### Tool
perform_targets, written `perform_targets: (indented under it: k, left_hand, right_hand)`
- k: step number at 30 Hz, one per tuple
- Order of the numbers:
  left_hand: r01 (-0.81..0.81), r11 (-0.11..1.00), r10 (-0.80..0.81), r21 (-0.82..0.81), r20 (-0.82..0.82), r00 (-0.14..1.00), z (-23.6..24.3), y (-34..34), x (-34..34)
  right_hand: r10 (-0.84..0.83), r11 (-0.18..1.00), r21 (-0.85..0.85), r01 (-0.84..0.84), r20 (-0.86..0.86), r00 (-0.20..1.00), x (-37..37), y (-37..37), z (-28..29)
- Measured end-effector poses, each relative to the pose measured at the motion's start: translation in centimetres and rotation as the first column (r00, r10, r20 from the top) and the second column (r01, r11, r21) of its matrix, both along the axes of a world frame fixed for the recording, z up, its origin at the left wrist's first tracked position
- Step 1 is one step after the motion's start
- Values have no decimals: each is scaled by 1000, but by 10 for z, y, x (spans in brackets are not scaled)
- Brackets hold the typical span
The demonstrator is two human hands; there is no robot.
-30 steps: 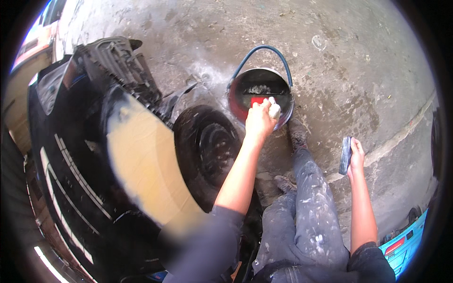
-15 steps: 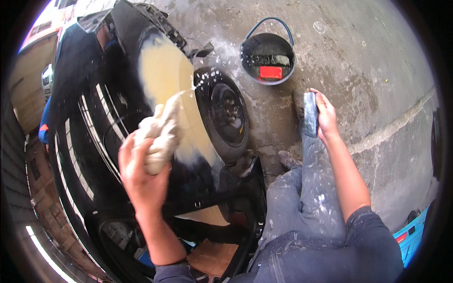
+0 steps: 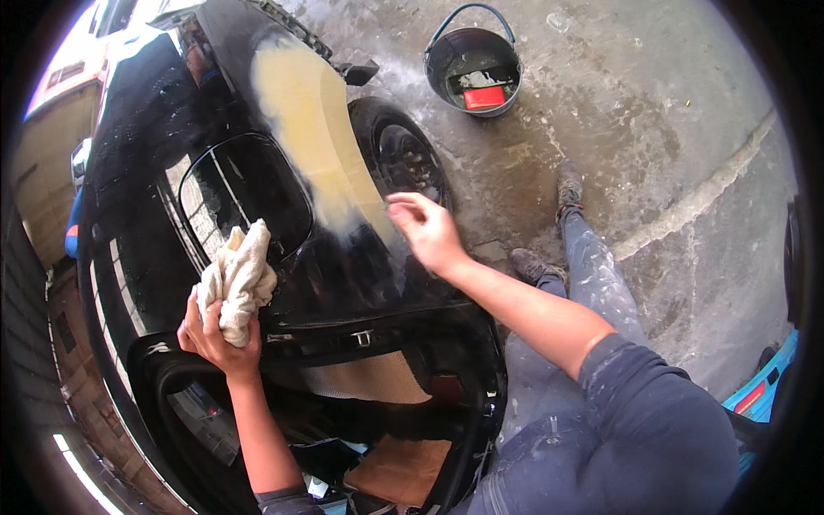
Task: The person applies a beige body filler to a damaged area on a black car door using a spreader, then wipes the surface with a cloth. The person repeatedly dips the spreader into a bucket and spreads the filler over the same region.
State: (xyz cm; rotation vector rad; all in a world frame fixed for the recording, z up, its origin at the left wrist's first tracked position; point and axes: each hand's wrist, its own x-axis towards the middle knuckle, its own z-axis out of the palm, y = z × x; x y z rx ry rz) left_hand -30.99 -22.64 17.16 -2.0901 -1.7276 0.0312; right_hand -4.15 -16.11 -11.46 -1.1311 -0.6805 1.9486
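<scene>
My left hand [image 3: 215,335] grips a bunched cream cloth [image 3: 239,283] above the rear of a black car [image 3: 283,292], near the square fuel flap [image 3: 245,197]. The cloth is twisted and stands up out of my fingers. My right hand [image 3: 429,236] reaches across to the lower edge of the beige patch [image 3: 313,129] on the fender, beside the wheel [image 3: 408,159]. Its fingers point left and are bent over; what lies beneath them is hidden. The grey block held earlier does not show.
A black bucket [image 3: 435,77] with a blue handle stands on the wet concrete floor [image 3: 635,94], holding a red block [image 3: 485,97] and dark liquid. Below my arms is the opened rear compartment with a brown board [image 3: 399,468]. A blue case [image 3: 764,378] sits at the right.
My right hand has swung left from beside my leg to the fender. My left hand has drawn back toward me with the cloth, away from the beige patch. The view has shifted.
</scene>
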Motion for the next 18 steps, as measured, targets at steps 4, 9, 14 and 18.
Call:
perform_targets:
  k: [4,9,14,18]
  left_hand:
    - [-102,994,105,-44,51,993,-12,21,6]
    - [-116,992,108,41,163,981,-34,36,26]
    - [-83,996,76,31,182,980,-39,37,31]
    - [-43,999,44,-6,198,979,-37,30,24]
  right_hand:
    - [-275,918,353,181,237,932,-55,3,6]
    - [-403,851,491,185,385,830,-62,-24,15]
    - [-374,866,478,147,424,825,-53,-45,14]
    - [-336,909,372,185,398,853,-67,-4,-15]
